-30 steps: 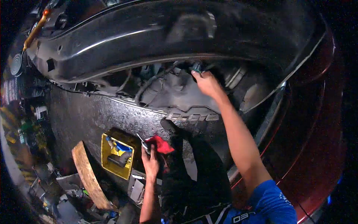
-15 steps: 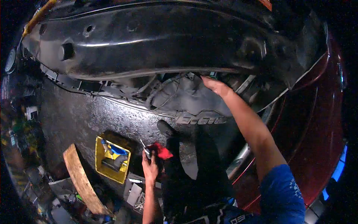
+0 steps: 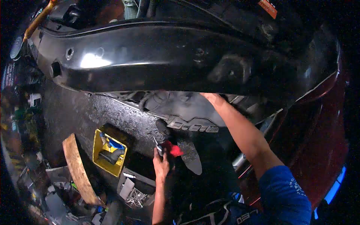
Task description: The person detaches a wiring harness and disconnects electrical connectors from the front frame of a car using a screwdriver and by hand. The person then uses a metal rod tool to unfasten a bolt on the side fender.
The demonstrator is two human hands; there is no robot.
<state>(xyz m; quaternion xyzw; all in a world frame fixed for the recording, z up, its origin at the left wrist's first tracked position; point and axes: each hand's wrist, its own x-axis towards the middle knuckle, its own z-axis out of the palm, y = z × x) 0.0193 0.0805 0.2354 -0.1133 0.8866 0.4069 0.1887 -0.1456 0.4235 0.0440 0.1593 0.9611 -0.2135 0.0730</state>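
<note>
My left hand (image 3: 161, 165) is closed around a slim metal tool (image 3: 159, 146) whose thin tip points up and to the left. A red cloth (image 3: 173, 149) lies against the tool's right side. My right hand (image 3: 212, 98) reaches under the lower edge of a long black car panel (image 3: 150, 71). Its fingers are hidden behind that edge, so what they touch does not show. Just below that hand is a grey plastic cover (image 3: 180, 107) with a slotted edge.
A yellow bin (image 3: 122, 159) with parts inside stands on the dark wet floor (image 3: 86, 112). Beside it are a curved wooden board (image 3: 76, 165) and a tray of metal tools (image 3: 138, 198). Red bodywork (image 3: 300, 138) is at the right.
The view has shifted, and the black panel now covers more of the engine bay. My right hand has gone further under its edge, hiding the fingers. My left hand still holds the tool.
</note>
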